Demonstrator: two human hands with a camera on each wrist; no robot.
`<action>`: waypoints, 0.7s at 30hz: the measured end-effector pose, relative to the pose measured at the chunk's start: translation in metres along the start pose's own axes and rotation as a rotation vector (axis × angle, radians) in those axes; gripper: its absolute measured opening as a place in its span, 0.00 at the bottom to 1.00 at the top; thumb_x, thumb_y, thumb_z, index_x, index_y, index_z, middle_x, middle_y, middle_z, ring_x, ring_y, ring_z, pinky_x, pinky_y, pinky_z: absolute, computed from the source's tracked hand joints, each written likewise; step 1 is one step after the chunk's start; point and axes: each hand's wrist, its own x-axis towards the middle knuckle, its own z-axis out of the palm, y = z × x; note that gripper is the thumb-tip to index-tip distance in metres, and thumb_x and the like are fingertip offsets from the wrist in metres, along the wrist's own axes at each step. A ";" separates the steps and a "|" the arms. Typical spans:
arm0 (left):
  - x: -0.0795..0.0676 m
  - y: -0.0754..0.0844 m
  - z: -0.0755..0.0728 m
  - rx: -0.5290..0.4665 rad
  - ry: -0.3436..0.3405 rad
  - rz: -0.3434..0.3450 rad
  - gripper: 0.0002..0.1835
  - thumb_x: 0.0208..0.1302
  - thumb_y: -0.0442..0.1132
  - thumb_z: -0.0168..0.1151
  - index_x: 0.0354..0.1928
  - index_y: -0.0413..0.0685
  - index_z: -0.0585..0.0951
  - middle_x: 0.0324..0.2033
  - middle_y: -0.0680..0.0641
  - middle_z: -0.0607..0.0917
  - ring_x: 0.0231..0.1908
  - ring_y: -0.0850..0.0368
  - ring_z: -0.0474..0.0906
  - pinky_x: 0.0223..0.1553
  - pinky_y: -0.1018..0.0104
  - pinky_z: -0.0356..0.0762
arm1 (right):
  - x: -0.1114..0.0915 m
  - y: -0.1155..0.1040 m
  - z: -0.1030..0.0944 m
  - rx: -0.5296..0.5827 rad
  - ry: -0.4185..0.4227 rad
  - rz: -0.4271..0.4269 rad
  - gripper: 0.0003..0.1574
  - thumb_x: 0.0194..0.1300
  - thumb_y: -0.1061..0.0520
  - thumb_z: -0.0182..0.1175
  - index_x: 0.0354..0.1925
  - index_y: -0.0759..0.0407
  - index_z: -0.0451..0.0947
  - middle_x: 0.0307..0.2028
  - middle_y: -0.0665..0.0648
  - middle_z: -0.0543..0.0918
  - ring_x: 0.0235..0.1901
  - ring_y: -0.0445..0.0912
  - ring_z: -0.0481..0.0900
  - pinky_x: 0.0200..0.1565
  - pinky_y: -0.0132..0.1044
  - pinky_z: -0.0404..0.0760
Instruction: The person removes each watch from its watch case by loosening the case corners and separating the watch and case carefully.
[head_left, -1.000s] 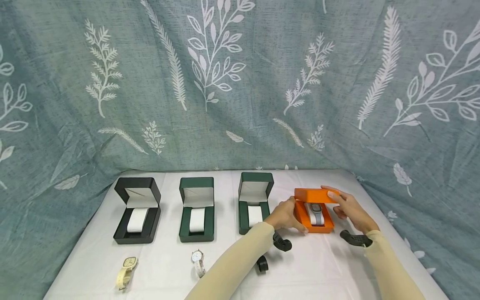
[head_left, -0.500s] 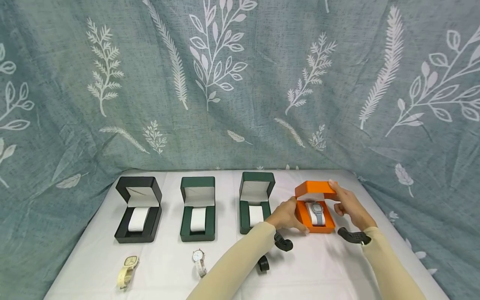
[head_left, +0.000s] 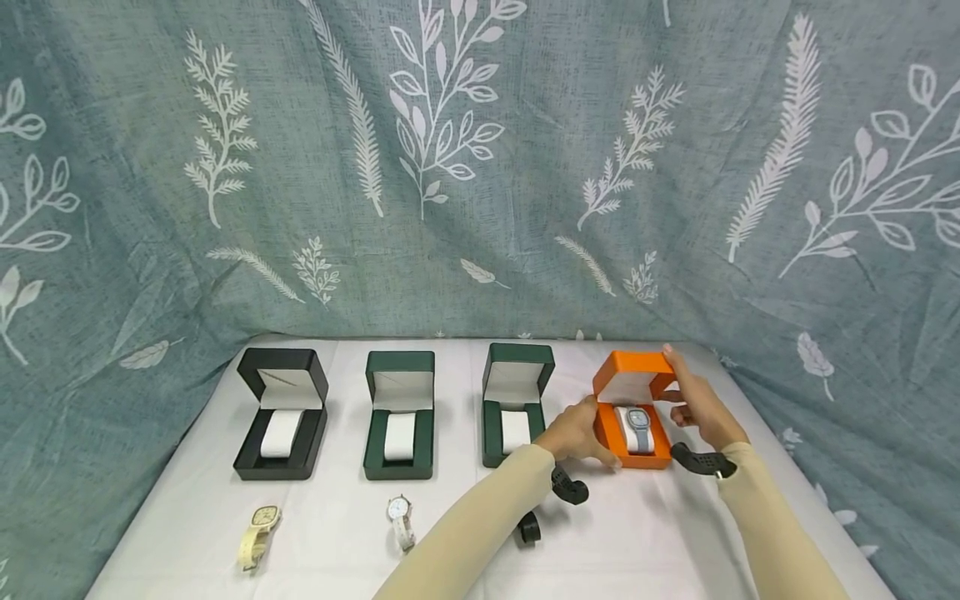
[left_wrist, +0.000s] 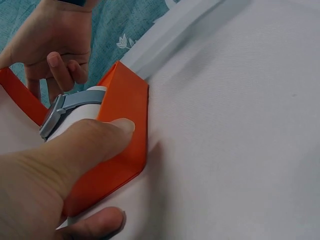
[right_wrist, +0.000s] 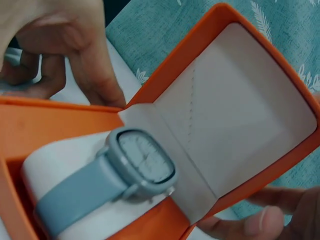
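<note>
An orange watch box [head_left: 634, 457] stands with its lid [head_left: 628, 360] raised, at the right of the row. Inside, a blue-grey wristwatch [right_wrist: 142, 157] is wrapped round a white cushion [right_wrist: 70, 155]. My left hand [head_left: 577, 433] grips the box's left side; its thumb [left_wrist: 112, 132] lies on the orange wall in the left wrist view. With fingertips at the lid's upper right corner, my right hand [head_left: 701, 404] holds the lid from the right. Its lower fingers [left_wrist: 65, 70] bend loosely beside the box.
To the left stand a black watch box [head_left: 273, 467] and two green ones [head_left: 399, 471], [head_left: 493, 450], lids up, with bare white cushions. In front lie a yellowish watch [head_left: 258, 533], a white-strap watch [head_left: 401, 521] and a black object [head_left: 529, 527] beside my left sleeve. A leafy curtain [head_left: 480, 208] hangs behind.
My right hand has swung the orange lid up and back, so its white lining and the watch show more. The left hand keeps its hold on the box.
</note>
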 end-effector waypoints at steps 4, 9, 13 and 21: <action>0.000 0.000 0.000 -0.003 -0.003 -0.006 0.49 0.39 0.42 0.90 0.67 0.50 0.73 0.53 0.56 0.82 0.50 0.64 0.78 0.57 0.69 0.74 | -0.001 -0.004 0.000 -0.001 -0.007 0.016 0.71 0.62 0.10 0.35 0.82 0.58 0.43 0.66 0.81 0.68 0.18 0.44 0.67 0.29 0.39 0.73; 0.001 0.000 0.000 0.000 -0.007 -0.018 0.50 0.39 0.42 0.90 0.66 0.50 0.73 0.52 0.56 0.83 0.49 0.64 0.78 0.57 0.69 0.74 | 0.000 -0.008 -0.001 0.021 -0.032 0.048 0.71 0.63 0.11 0.36 0.82 0.59 0.44 0.66 0.80 0.67 0.19 0.44 0.66 0.30 0.39 0.72; 0.001 0.001 -0.001 0.003 -0.011 -0.031 0.50 0.39 0.42 0.90 0.67 0.50 0.72 0.52 0.56 0.82 0.49 0.64 0.78 0.57 0.68 0.75 | 0.002 -0.009 -0.002 0.039 -0.052 0.067 0.69 0.63 0.11 0.36 0.80 0.58 0.45 0.62 0.78 0.70 0.19 0.44 0.61 0.28 0.39 0.67; 0.003 0.001 -0.001 -0.003 -0.022 -0.037 0.53 0.39 0.43 0.90 0.69 0.49 0.71 0.55 0.55 0.82 0.53 0.63 0.78 0.59 0.67 0.74 | 0.005 -0.011 -0.004 0.084 -0.063 0.095 0.69 0.60 0.09 0.39 0.75 0.59 0.49 0.44 0.65 0.76 0.17 0.43 0.59 0.23 0.37 0.61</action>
